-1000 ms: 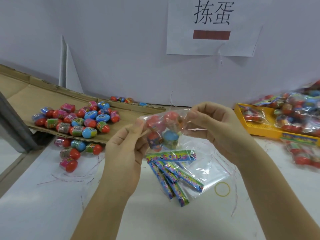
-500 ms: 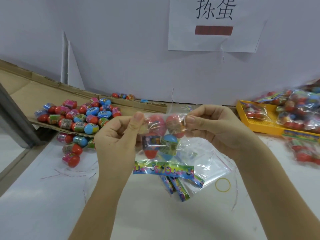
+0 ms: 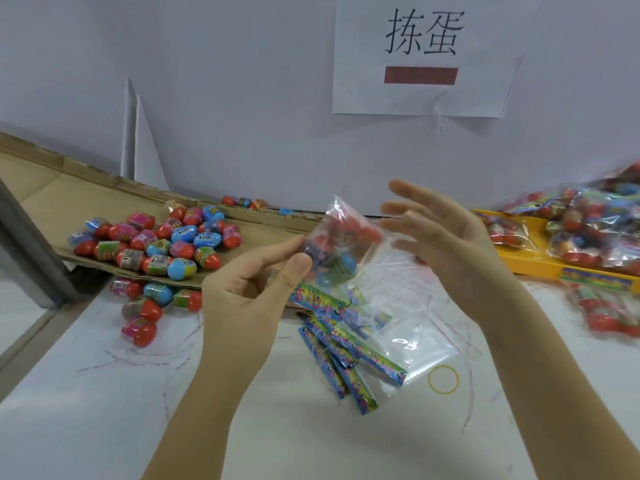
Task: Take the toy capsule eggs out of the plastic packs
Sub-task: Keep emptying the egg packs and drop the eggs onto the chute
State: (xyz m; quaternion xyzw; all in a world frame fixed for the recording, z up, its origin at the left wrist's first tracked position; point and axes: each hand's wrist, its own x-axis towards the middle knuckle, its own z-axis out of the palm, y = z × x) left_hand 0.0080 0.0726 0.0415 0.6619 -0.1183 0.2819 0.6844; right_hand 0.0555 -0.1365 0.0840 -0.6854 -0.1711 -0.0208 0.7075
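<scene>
My left hand (image 3: 256, 292) pinches a clear plastic pack (image 3: 341, 244) between thumb and fingers, holding it up over the table with several red and blue capsule eggs inside. Its colourful header strip (image 3: 317, 301) hangs at the bottom. My right hand (image 3: 440, 240) hovers just right of the pack with fingers spread, apart from it. A heap of loose capsule eggs (image 3: 162, 244) lies on a flattened cardboard sheet (image 3: 45, 202) at the left. Full packs (image 3: 588, 226) are piled on a yellow tray (image 3: 526, 261) at the right.
Empty clear bags with colourful header strips (image 3: 349, 355) lie on the white table below my hands, next to a yellow rubber band (image 3: 443, 379). A few eggs (image 3: 142, 320) sit off the cardboard. A wall with a paper sign (image 3: 422, 53) stands behind.
My right hand has let go of the pack's top edge and opened, moving slightly right. The pack now tilts in my left hand alone.
</scene>
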